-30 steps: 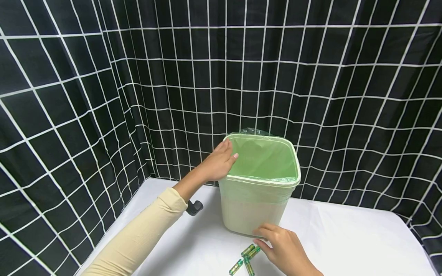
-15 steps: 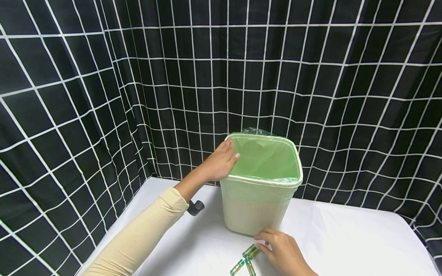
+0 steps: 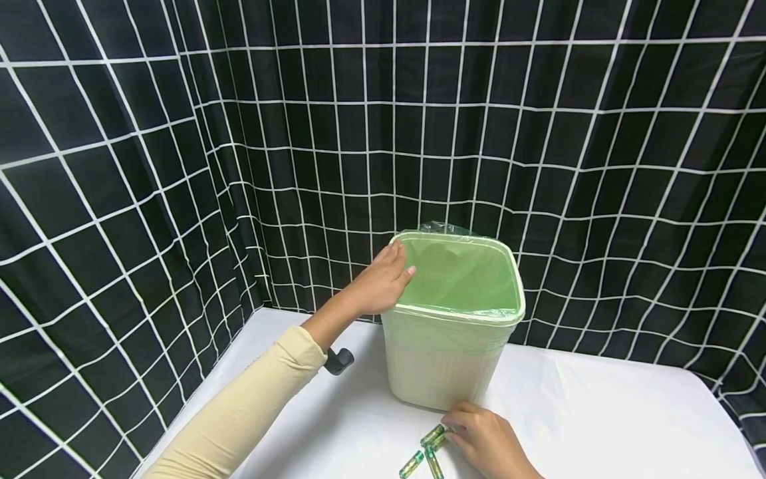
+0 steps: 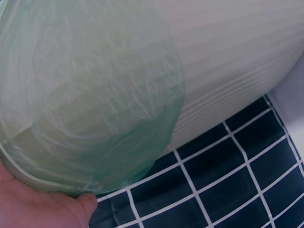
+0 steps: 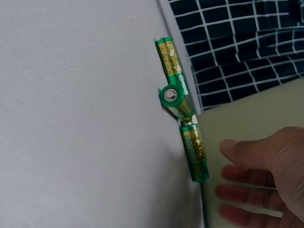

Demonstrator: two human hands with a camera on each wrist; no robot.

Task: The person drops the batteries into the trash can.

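A pale green bin (image 3: 443, 372) stands on the white table, lined with a thin translucent green bag (image 3: 473, 273) folded over its rim. My left hand (image 3: 380, 279) rests on the left side of that rim, fingers stretched along it and thumb pointing inward. In the left wrist view, the hand (image 4: 47, 206) lies along the bag-covered edge. Several green and gold batteries (image 3: 432, 436) lie in a loose cluster before the bin. My right hand (image 3: 485, 436) is low beside them, fingertips overlapping the nearest one. The right wrist view shows a gap between the bent fingers (image 5: 247, 175) and the battery (image 5: 194, 152).
A small black curved object (image 3: 339, 360) sits on the table left of the bin, partly behind the left forearm. The white tablecloth (image 3: 598, 412) stretches to the right. A black curtain with a white grid (image 3: 538, 133) hangs behind and at the left.
My right hand has shifted slightly, its fingertips lower and closer together beside the batteries. The left hand stays on the rim; bin and batteries have not visibly moved.
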